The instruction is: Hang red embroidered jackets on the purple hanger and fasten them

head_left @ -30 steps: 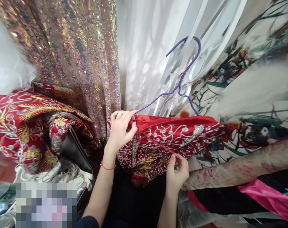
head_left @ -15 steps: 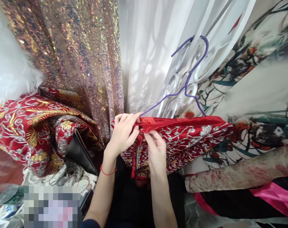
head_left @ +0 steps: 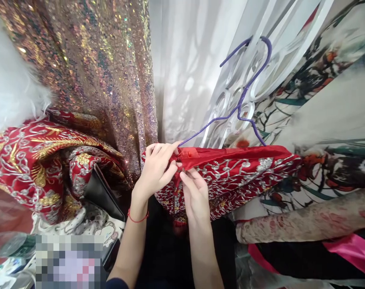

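A red garment (head_left: 239,176) embroidered in silver and gold hangs on a purple wire hanger (head_left: 245,96), whose hook rests on a white ornate rail (head_left: 278,60). My left hand (head_left: 157,170) grips the garment's top left corner, where the hanger wire enters the fabric. My right hand (head_left: 194,192) pinches a thin red cord or fastening just under that corner, fingertips touching the left hand's fingers. A red string circles my left wrist.
A sequined gold-pink cloth (head_left: 92,72) hangs at the left, with a white sheer curtain (head_left: 185,68) beside it. Another red embroidered garment (head_left: 41,160) is heaped at the left over a black bag (head_left: 101,192). Printed floral fabrics (head_left: 329,120) and pink satin (head_left: 351,249) lie at the right.
My right hand rose from the garment's lower edge to the top left corner and now works beside my left hand. The dangling red cord is gathered in. The view has shifted slightly.
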`<state>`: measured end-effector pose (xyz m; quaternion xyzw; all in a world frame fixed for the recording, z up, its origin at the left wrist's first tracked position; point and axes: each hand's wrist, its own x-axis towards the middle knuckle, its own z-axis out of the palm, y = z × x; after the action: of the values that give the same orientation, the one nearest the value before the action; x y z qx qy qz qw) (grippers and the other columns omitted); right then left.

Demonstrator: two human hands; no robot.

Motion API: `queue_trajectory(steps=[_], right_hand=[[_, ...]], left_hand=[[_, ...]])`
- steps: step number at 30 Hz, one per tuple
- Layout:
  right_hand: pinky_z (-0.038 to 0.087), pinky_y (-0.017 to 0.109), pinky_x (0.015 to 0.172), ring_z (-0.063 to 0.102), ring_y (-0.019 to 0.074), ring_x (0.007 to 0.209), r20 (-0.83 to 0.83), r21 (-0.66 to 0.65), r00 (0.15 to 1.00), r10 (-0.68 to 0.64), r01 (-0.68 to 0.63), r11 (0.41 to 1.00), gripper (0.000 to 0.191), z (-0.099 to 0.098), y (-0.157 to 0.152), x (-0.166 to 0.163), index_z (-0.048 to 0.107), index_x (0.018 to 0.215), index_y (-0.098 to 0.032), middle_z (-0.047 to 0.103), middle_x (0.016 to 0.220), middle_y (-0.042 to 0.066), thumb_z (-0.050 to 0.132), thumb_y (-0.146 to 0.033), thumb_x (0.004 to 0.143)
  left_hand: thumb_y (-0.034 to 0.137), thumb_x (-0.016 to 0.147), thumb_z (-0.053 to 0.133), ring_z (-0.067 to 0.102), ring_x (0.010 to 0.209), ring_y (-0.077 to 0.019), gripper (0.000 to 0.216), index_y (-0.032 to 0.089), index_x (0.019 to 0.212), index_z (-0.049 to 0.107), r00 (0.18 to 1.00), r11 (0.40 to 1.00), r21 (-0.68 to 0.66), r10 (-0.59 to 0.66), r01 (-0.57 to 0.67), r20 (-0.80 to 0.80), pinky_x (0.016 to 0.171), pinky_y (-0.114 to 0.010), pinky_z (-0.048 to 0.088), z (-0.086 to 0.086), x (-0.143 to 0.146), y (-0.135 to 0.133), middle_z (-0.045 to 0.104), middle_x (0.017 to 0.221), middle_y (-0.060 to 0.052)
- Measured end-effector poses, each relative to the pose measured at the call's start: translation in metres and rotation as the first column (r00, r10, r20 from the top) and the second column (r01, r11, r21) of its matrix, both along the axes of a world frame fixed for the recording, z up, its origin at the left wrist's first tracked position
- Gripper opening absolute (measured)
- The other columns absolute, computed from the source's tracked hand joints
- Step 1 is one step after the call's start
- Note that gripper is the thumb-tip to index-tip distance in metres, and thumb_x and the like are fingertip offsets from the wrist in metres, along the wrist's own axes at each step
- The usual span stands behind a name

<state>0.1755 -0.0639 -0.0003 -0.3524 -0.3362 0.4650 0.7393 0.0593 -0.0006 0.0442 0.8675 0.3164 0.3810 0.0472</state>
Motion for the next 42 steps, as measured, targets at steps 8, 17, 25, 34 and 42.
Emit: queue_trajectory(steps=[8,17,25,34,42], right_hand=[[0.049,0.034,0.091,0.065,0.0222,0.1,0.113,-0.034,0.991,-0.064,0.068,0.997,0.028,-0.01,-0.016,0.016,0.065,0.067,-0.019,0.07,0.093,0.006,0.065,-0.042,0.084],[0.045,0.025,0.058,0.053,0.0116,0.054,0.132,-0.106,0.81,-0.571,0.585,0.804,0.043,-0.045,-0.056,0.066,0.051,0.053,-0.02,0.052,0.052,-0.002,0.067,-0.047,0.083],[0.045,0.023,0.049,0.052,0.0092,0.046,0.541,-0.099,0.763,-0.353,0.475,0.875,0.03,-0.041,-0.051,0.062,0.062,0.076,-0.019,0.059,0.058,-0.004,0.069,-0.046,0.086],[0.051,0.022,0.058,0.064,0.0116,0.066,0.615,0.068,0.723,-0.314,0.349,0.935,0.016,-0.004,-0.012,0.01,0.066,0.098,-0.019,0.072,0.084,0.003,0.061,-0.03,0.088],[0.043,0.026,0.055,0.053,0.0132,0.052,0.679,0.07,0.605,-0.417,0.511,0.857,0.019,0.009,0.001,-0.011,0.058,0.079,-0.022,0.063,0.062,0.0,0.059,-0.038,0.089]], left_hand=[[0.013,0.083,0.043,0.056,0.11,-0.0233,0.062,0.022,0.145,0.047,0.999,0.999,0.024,-0.042,0.042,0.004,0.105,-0.041,0.03,-0.003,-0.003,0.005,0.067,0.116,-0.006],[0.003,0.07,0.04,0.057,0.11,-0.0233,0.08,0.026,0.146,0.047,0.998,0.998,0.024,-0.055,0.054,0.006,0.102,-0.042,0.031,-0.004,-0.005,0.019,0.07,0.114,-0.004],[0.013,0.086,0.053,0.06,0.1,-0.0229,0.056,0.028,0.14,0.052,0.994,0.99,0.123,0.064,-0.075,0.093,0.097,-0.042,0.034,-0.007,0.007,0.009,0.073,0.105,-0.002],[0.011,0.087,0.052,0.064,0.103,-0.0228,0.046,0.023,0.13,0.045,0.993,0.998,0.062,0.001,-0.008,0.116,0.094,-0.043,0.034,-0.006,-0.005,-0.003,0.073,0.115,-0.005],[0.025,0.091,0.058,0.063,0.102,-0.0227,0.014,0.023,0.105,0.059,0.997,0.996,0.076,0.035,-0.04,0.072,0.091,-0.042,0.035,0.004,-0.002,-0.018,0.073,0.109,-0.004]])
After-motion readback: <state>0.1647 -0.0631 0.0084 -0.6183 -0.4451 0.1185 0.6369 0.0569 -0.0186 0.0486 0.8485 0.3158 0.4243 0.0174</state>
